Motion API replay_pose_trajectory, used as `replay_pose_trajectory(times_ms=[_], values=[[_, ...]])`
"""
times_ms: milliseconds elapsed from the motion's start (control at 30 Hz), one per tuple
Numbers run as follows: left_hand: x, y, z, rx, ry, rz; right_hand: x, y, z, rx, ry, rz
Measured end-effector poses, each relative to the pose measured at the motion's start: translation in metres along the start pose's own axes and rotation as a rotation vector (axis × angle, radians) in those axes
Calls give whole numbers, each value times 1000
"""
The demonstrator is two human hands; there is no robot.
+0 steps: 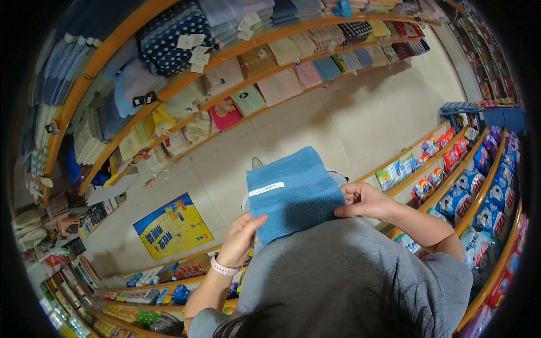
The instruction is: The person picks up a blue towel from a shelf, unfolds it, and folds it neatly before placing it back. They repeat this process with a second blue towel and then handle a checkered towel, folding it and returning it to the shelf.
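Observation:
A folded blue terry towel (296, 190) is held up before my chest. It has a smooth band across it and a small white label near its left side. My left hand (245, 236) grips the lower left corner, thumb on top and fingers mostly hidden underneath; a pale pink wristband (224, 267) is on that wrist. On the opposite side, my right hand (359, 200) pinches the lower right edge between thumb and fingers. The towel hides part of my legs, and one shoe tip (256, 162) shows past its far edge.
Wooden shelves (253, 80) with stacked folded towels run along the far side. To the right, shelves hold bagged detergent (454, 200). More shelves with packaged goods (143, 295) stand at lower left. A yellow and blue mat (173, 226) lies on the tiled floor (296, 131).

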State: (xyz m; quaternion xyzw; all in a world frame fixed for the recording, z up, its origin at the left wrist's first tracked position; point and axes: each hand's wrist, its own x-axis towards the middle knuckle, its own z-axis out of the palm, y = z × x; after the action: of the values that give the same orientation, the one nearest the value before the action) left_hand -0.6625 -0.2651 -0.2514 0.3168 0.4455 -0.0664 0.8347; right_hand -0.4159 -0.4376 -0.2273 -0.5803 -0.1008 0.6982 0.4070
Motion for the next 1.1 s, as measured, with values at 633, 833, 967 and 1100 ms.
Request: replay_pose_trajectory(times_ms=[633,833,967,1100], values=[[23,15,12,263,84,61,25,15,-11,-147,61,38],[46,34,6,127,-109,35,29,0,-13,-359,-152,-197],[61,43,8,12,45,-85,36,4,-16,-574,-154,-202],[84,13,-5,217,179,102,45,2,-21,-612,-146,-55]])
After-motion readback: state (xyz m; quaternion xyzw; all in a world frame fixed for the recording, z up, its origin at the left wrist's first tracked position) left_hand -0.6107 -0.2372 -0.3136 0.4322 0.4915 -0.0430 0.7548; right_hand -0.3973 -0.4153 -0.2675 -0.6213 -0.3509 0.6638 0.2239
